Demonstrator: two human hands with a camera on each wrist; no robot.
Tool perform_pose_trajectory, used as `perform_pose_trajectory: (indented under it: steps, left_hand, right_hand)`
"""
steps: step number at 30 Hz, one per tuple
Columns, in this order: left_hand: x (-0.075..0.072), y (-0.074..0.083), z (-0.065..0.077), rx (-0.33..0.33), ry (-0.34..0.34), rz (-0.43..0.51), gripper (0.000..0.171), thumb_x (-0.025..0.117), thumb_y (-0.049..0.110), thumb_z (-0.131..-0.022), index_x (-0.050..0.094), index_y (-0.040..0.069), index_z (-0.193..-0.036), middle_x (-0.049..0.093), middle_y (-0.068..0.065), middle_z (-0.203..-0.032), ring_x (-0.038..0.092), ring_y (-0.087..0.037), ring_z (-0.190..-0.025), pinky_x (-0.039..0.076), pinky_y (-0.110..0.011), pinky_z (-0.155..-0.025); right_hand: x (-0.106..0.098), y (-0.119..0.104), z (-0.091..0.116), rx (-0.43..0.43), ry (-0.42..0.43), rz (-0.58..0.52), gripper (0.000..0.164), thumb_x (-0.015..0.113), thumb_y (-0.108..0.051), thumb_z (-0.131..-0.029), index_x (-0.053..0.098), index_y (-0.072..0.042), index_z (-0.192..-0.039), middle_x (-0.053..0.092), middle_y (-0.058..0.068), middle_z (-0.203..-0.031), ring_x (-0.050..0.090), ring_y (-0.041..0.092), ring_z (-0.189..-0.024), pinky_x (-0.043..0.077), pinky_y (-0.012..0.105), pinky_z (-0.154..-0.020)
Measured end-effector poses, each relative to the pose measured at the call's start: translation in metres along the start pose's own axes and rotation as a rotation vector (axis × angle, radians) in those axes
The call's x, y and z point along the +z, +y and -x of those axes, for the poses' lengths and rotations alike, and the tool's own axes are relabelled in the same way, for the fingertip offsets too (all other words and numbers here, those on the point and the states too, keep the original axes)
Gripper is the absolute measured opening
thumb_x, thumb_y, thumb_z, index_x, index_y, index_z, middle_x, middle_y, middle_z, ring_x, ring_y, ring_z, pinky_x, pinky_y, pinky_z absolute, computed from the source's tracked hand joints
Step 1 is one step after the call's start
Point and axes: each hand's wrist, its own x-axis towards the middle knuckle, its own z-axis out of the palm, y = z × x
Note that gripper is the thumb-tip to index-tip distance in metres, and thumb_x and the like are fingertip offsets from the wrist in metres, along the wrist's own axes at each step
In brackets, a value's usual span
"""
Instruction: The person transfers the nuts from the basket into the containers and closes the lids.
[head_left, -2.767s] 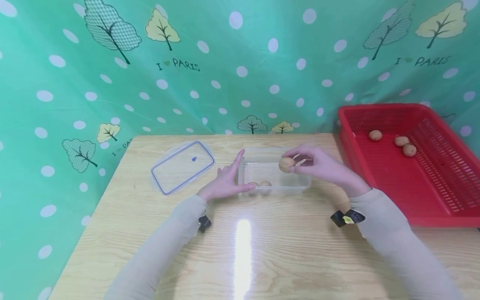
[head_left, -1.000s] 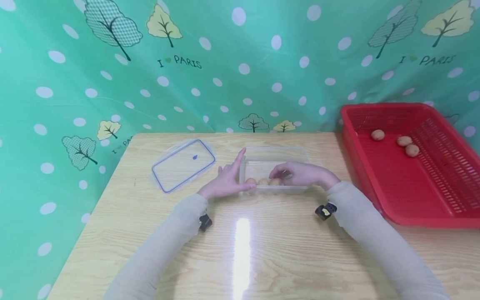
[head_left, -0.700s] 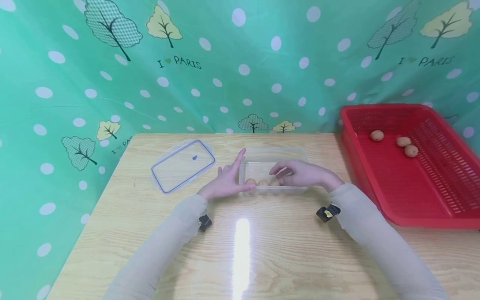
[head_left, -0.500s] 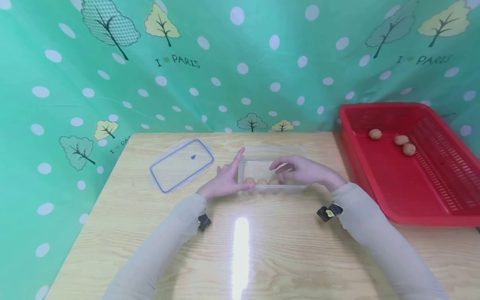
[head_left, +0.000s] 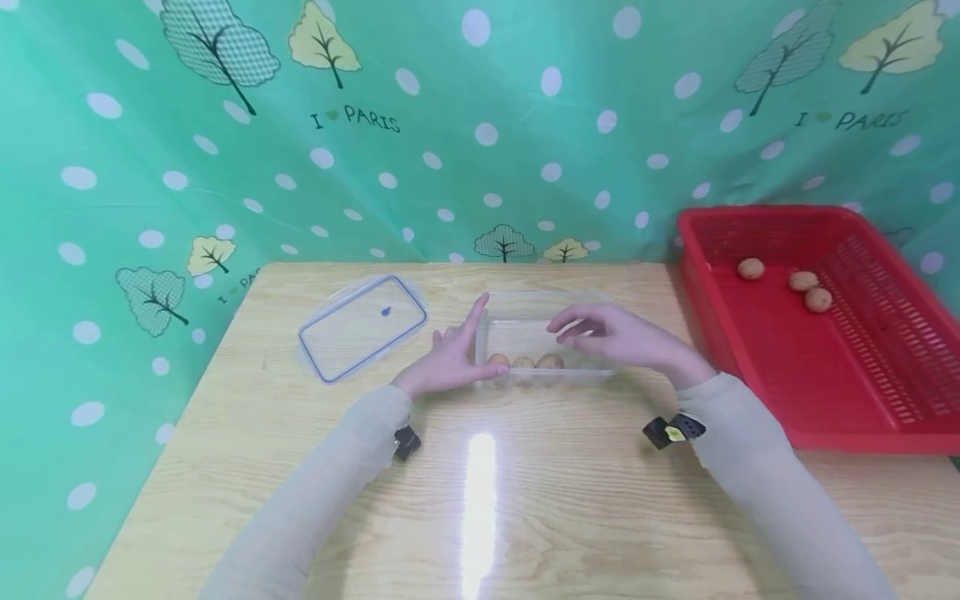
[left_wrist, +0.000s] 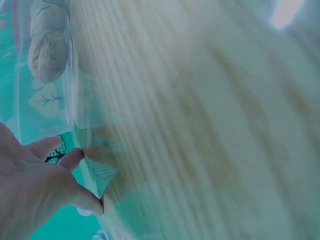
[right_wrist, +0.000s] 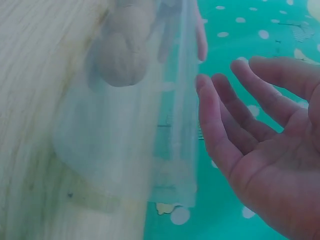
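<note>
A clear plastic food container [head_left: 592,372] sits on the table with three walnuts in a row along its front wall; the rightmost walnut [head_left: 551,362] is near its middle. My left hand [head_left: 450,360] spans the container's left end, fingers spread, thumb on the front rim and index finger pointing to the back. In the left wrist view two walnuts [left_wrist: 48,56] show through the wall. Above the right half of the container hovers my right hand [head_left: 618,335], fingers loosely bent. The right wrist view shows nothing between those fingers [right_wrist: 212,120].
On the right stands a red plastic basket [head_left: 817,383] with three walnuts [head_left: 751,268] visible inside. A clear lid [head_left: 363,329] with a blue seal lies at the left back of the table. A green printed cloth [head_left: 420,167] hangs behind.
My right hand brought a walnut into the container, set it beside the other two and let go. It has since lifted a little and drawn to the right. My left hand has stayed put.
</note>
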Motion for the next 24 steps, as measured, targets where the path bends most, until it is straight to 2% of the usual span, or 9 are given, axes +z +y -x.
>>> perform_pose_trajectory:
  steps: [4, 10, 13, 19, 24]
  left_hand:
    - [-0.001, 0.0, 0.001, 0.001, -0.001, 0.005, 0.109, 0.065, 0.056, -0.085, -0.02, 0.038, -0.15, 0.004, -0.001, -0.16, 0.007, -0.049, -0.139, -0.013, -0.064, -0.105]
    - [0.0, -0.001, 0.001, 0.011, 0.01, -0.005, 0.11, 0.066, 0.053, -0.085, -0.017, 0.031, -0.153, 0.003, -0.002, -0.16, 0.01, -0.049, -0.139, -0.012, -0.064, -0.105]
    - [0.0, -0.001, 0.0, 0.016, 0.009, -0.003, 0.11, 0.066, 0.055, -0.085, -0.017, 0.031, -0.153, 0.002, -0.002, -0.16, 0.01, -0.048, -0.14, -0.012, -0.065, -0.106]
    - [0.0, -0.002, 0.0, 0.013, 0.003, 0.003, 0.112, 0.064, 0.064, -0.081, -0.02, 0.038, -0.15, 0.002, -0.002, -0.16, 0.01, -0.048, -0.14, -0.012, -0.064, -0.106]
    - [0.0, -0.001, 0.0, 0.006, 0.0, -0.002, 0.111, 0.066, 0.06, -0.083, -0.021, 0.04, -0.149, 0.003, -0.003, -0.16, 0.011, -0.048, -0.14, -0.012, -0.064, -0.106]
  right_hand:
    - [-0.004, -0.005, 0.005, 0.005, 0.024, -0.018, 0.025, 0.056, 0.002, -0.094, 0.062, 0.0, -0.118, 0.062, 0.012, -0.117, 0.06, 0.033, -0.109, 0.05, 0.034, -0.093]
    - [-0.009, -0.013, 0.011, -0.018, 0.031, -0.032, 0.026, 0.055, 0.003, -0.094, 0.061, 0.002, -0.118, 0.062, 0.013, -0.118, 0.061, 0.029, -0.108, 0.05, 0.031, -0.092]
    - [-0.011, -0.018, 0.014, -0.029, 0.03, -0.026, 0.026, 0.055, 0.003, -0.094, 0.061, 0.002, -0.119, 0.062, 0.013, -0.118, 0.061, 0.03, -0.107, 0.051, 0.029, -0.091]
    - [-0.021, -0.031, 0.021, -0.024, 0.028, 0.042, 0.027, 0.057, 0.0, -0.095, 0.06, -0.001, -0.121, 0.062, 0.009, -0.119, 0.06, 0.029, -0.108, 0.051, 0.028, -0.089]
    - [-0.034, -0.041, 0.032, 0.004, 0.047, 0.092, 0.029, 0.058, -0.004, -0.095, 0.059, -0.002, -0.124, 0.063, 0.008, -0.117, 0.061, 0.022, -0.106, 0.051, 0.025, -0.088]
